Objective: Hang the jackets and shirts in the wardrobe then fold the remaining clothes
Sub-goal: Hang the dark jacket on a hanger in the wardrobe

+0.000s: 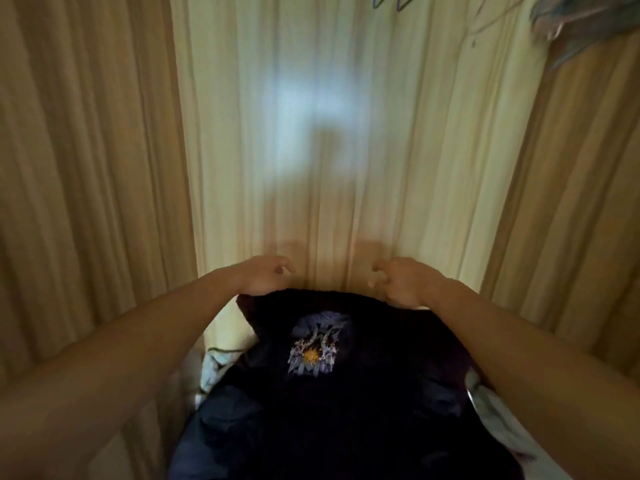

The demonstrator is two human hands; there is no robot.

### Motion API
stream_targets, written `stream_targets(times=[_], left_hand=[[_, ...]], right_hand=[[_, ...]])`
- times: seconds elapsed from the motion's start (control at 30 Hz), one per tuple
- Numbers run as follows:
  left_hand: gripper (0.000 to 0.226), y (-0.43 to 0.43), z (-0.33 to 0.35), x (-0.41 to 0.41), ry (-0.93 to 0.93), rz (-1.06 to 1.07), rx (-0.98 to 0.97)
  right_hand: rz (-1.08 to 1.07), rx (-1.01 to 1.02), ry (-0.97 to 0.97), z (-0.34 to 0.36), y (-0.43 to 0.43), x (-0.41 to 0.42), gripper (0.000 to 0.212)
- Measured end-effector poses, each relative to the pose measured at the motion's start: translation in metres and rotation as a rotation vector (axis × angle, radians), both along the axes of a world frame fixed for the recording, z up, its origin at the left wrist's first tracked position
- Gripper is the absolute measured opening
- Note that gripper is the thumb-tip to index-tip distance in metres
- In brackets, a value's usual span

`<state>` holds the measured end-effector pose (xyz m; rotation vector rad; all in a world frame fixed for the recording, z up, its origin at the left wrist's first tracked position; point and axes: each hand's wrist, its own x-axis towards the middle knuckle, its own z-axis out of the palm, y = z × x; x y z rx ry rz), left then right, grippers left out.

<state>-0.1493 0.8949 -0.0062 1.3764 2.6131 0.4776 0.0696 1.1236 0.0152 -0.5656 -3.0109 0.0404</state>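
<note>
A dark navy shirt (329, 403) with a pale blue crest and a yellow sun on it hangs in front of me, low in the frame. My left hand (265, 277) grips its top edge at the left. My right hand (401, 282) grips the top edge at the right, fingers curled. Both arms reach forward toward a cream curtain (311, 150). The picture is blurred by motion.
Tan curtain panels (86, 168) flank the cream one. Wire hangers (394, 0) and a blue-grey garment (581, 26) show at the top right. White and light cloth (498, 420) lies beneath the shirt at the lower right and left.
</note>
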Motion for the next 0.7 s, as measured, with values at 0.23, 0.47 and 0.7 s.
stream_targets(times=[0.23,0.47,0.7], left_hand=[[0.040,-0.007,0.155,0.048,0.160,-0.053,0.170],[0.036,-0.020,0.262,0.090,0.271,-0.083,0.321],[0.039,-0.029,0.311,0.116,0.297,-0.083,0.416]], right_hand=[[-0.013,0.079,0.230,0.154,-0.035,0.028,0.061],[-0.072,0.138,0.546,0.248,-0.049,0.058,0.070],[-0.012,-0.027,1.013,0.289,-0.067,0.078,0.071]])
